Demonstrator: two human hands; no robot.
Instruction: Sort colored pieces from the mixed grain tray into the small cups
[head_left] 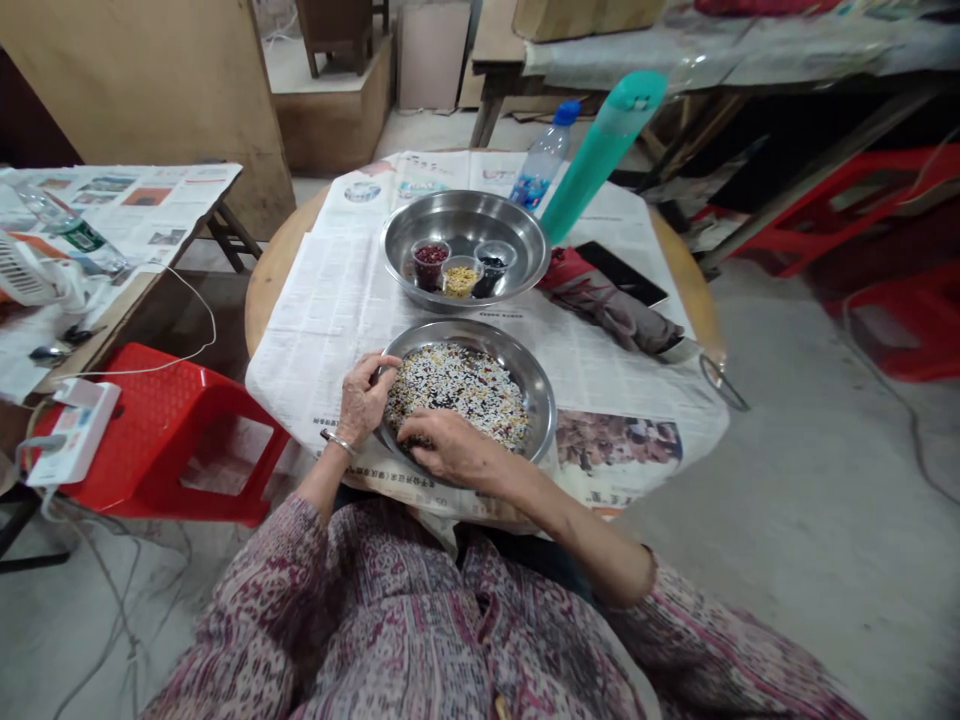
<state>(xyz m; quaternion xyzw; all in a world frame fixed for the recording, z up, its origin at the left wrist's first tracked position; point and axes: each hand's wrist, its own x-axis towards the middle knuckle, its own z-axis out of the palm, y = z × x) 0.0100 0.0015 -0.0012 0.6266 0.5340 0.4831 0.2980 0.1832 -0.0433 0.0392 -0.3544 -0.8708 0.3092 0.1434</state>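
Angled in from the lower right, palm down, with the right hand (454, 447) over the near side of a bowl (546, 408). Drawn narrowly together at its fingers, with tips lost among grains (469, 385); cannot tell whether pinching any. Loosely curled with the left hand (365, 398) at the rim, left of the right fingers; too hidden underneath to tell if gripping. Directly under the right fingers and spread beyond them, grains in mixed white, black and yellow. Farther past the fingers, in a basin (457, 214), three filled cups (459, 281), contents blurred.
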